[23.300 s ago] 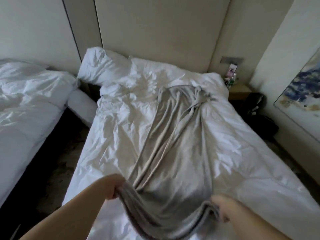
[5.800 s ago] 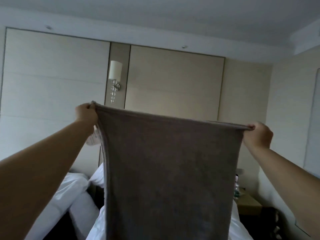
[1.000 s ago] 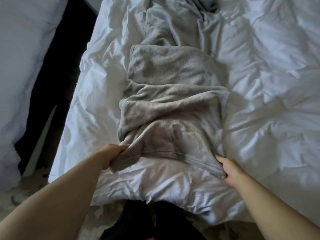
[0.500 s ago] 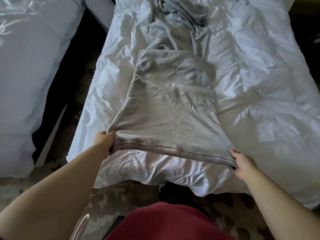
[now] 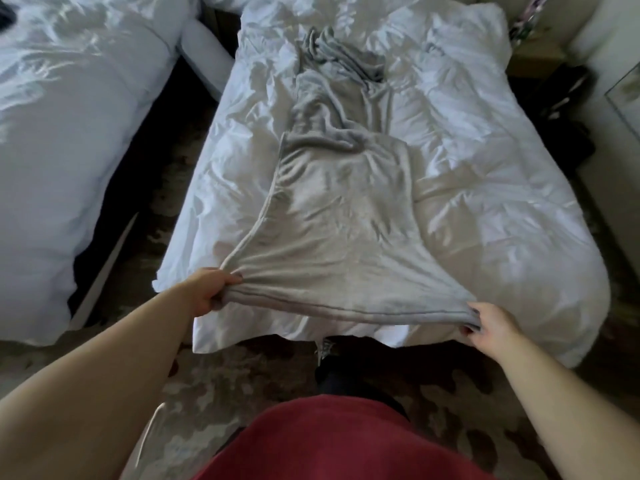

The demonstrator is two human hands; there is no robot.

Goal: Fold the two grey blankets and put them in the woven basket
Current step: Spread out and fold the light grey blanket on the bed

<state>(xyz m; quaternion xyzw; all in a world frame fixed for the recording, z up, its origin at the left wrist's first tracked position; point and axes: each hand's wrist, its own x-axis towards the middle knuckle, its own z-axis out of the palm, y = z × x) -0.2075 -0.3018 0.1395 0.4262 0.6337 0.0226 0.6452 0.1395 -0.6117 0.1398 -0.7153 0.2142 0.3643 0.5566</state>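
A grey blanket (image 5: pixel 339 230) lies folded lengthwise on the white bed (image 5: pixel 485 188), stretched taut toward me. My left hand (image 5: pixel 207 292) grips its near left corner. The near right corner is pinched in my right hand (image 5: pixel 488 323). The near edge hangs lifted just above the foot of the bed. Beyond the folded part, more grey fabric (image 5: pixel 343 67) trails crumpled toward the head of the bed; I cannot tell whether it is the same blanket or a second one. No woven basket is in view.
A second white bed (image 5: pixel 69 140) stands to the left across a dark gap. Patterned carpet (image 5: pixel 242 386) covers the floor at my feet. Dark bags (image 5: pixel 568 95) and a nightstand (image 5: pixel 533 53) sit at the bed's right.
The blanket went from bunched near the bed's foot to pulled flat and taut. Both hands have drawn its near edge back toward me, and the view has widened as I stepped back.
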